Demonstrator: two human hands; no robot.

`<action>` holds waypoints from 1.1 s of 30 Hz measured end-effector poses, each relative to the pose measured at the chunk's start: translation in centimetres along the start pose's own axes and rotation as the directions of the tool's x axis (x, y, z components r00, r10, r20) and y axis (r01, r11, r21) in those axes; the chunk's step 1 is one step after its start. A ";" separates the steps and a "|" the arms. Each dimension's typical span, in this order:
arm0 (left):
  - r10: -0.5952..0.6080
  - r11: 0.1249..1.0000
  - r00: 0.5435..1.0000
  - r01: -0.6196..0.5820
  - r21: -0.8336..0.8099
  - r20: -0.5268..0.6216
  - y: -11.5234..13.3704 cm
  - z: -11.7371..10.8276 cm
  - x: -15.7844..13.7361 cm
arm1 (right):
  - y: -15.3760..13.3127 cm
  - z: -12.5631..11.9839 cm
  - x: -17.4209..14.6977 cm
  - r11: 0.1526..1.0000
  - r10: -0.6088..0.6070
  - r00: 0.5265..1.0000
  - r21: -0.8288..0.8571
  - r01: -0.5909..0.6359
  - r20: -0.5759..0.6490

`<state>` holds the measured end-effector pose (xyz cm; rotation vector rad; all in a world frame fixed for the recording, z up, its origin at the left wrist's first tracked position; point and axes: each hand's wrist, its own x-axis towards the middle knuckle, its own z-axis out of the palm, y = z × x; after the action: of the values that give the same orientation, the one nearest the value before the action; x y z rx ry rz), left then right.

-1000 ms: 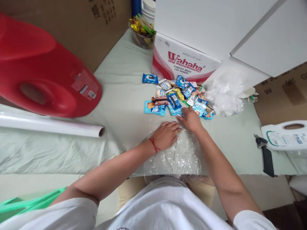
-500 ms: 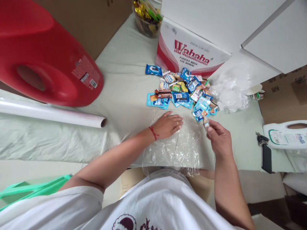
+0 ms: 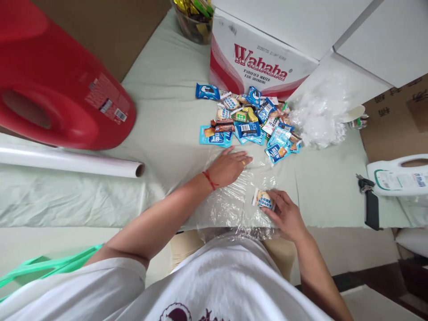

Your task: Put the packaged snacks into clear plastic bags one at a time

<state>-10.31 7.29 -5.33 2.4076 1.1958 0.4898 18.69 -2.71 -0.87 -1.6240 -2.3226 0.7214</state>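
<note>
My left hand (image 3: 230, 166) lies flat, fingers stretched out, on a clear plastic bag (image 3: 230, 209) at the table's front edge. A red string is tied round that wrist. Between the thumb and fingers of my right hand (image 3: 284, 212) is a small wrapped biscuit packet (image 3: 263, 199), white with blue print, over the right part of the bag. Beyond both hands lies a pile of wrapped snacks (image 3: 249, 129), mostly blue, with some brown and green wrappers. One blue snack packet (image 3: 278, 153) lies at the pile's near right edge.
A Wahaha carton (image 3: 264, 62) stands behind the pile, with crumpled clear plastic (image 3: 319, 118) to its right. At left are a red jug (image 3: 100, 89) and a plastic film roll (image 3: 73, 161). Keys (image 3: 365, 183) and a white bottle (image 3: 401, 178) are at right. A snack tub (image 3: 194, 26) stands behind.
My right hand has moved left and toward me with the biscuit packet, away from the pile to over the bag. My left hand stays on the bag. The view has shifted slightly.
</note>
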 end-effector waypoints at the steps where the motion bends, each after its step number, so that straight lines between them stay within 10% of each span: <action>1: -0.007 1.000 1.000 0.007 0.015 -0.001 0.0 0.0 0.0 | 0.0 -0.4 -0.2 1.000 0.015 1.000 0.012 -0.015 -0.011; 14: -0.036 0.997 0.999 0.036 -0.068 0.009 -0.7 -0.8 0.1 | -5.3 2.0 7.0 0.926 -0.372 0.914 -0.006 0.378 0.161; 23: -0.036 0.998 0.999 0.037 -0.046 0.016 -0.4 -0.7 0.1 | -5.2 -1.2 8.3 0.978 -0.113 0.993 0.180 0.108 0.016; 27: -0.033 0.999 0.999 0.033 -0.022 0.012 -0.3 -0.6 0.1 | -5.4 -3.3 15.2 0.995 -0.012 0.995 0.101 0.022 -0.099; 33: -0.011 1.000 0.998 0.010 0.014 0.054 -0.6 -0.6 0.1 | -9.3 -2.8 29.3 0.885 -0.364 0.931 -0.299 0.357 0.034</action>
<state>-10.91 7.81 -5.07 2.4091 1.1914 0.4116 1.55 22.60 3.35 -1.2254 -2.7130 0.2755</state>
